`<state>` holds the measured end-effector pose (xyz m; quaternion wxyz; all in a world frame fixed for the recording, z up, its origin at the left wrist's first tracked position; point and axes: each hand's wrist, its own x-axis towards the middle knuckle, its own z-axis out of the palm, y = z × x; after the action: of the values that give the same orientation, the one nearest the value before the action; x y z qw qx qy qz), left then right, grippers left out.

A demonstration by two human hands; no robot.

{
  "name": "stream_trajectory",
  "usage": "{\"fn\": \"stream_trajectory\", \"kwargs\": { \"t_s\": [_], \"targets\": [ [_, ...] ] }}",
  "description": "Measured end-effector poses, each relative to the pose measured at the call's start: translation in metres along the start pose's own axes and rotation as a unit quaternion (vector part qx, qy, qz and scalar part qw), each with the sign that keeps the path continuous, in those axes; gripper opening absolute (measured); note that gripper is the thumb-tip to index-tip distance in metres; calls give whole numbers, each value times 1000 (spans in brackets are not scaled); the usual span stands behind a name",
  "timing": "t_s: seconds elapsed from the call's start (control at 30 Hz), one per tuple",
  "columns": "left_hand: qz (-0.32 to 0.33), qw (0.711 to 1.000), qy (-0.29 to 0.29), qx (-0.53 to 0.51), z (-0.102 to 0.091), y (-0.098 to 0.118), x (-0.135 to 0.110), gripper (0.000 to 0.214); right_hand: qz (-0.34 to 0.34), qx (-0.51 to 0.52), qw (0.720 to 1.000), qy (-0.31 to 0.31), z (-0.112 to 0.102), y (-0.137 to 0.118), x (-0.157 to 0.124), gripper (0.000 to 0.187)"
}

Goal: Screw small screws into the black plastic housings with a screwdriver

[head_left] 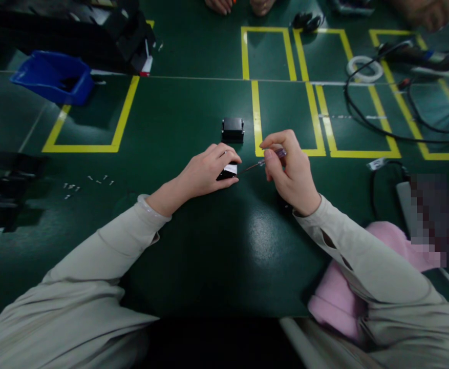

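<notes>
My left hand is closed around a small black box with a white label and keeps it against the green table. In my right hand is a thin screwdriver, gripped by its purplish handle between thumb and fingers. The screwdriver's shaft points left, and its tip is close to the box's right side; whether it touches cannot be seen. Just beyond my left hand, a second black box with screws at its sides stands on the table. Several small screws lie loose to the left of my left hand.
A blue bin sits at the upper left beside black equipment. Dark boxes lie at the far left. Cables and a tape roll are at the right, a pink cloth by my right arm. Another person's hands show at the top.
</notes>
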<state>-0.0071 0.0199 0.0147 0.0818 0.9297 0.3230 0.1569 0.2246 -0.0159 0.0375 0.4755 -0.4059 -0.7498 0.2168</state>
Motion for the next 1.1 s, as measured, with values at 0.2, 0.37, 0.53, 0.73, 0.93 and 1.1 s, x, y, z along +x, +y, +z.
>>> {"fn": "stream_trajectory", "kwargs": {
  "t_s": [0.2,0.37,0.53,0.73,0.93,1.1],
  "targets": [
    [2,1000,3,-2,2,0,0,37,-10,-8,1000,0,-1,-2,1,12],
    [2,1000,5,-5,4,-2,0,38,-22,-14,1000,6,0,0,1,9],
    [5,1000,7,-3,3,-2,0,37,-6,-16,1000,-5,-2,-3,1,15],
    [0,1000,4,-3,2,-1,0,38,1,-4,1000,-5,-2,-3,2,8],
    [-4,1000,0,-7,1,0,0,37,16,-9,1000,-15,-2,-3,2,12],
    [-6,1000,-3,-14,1,0,0,36,16,-7,1000,-13,-2,-2,2,7]
  ]
}}
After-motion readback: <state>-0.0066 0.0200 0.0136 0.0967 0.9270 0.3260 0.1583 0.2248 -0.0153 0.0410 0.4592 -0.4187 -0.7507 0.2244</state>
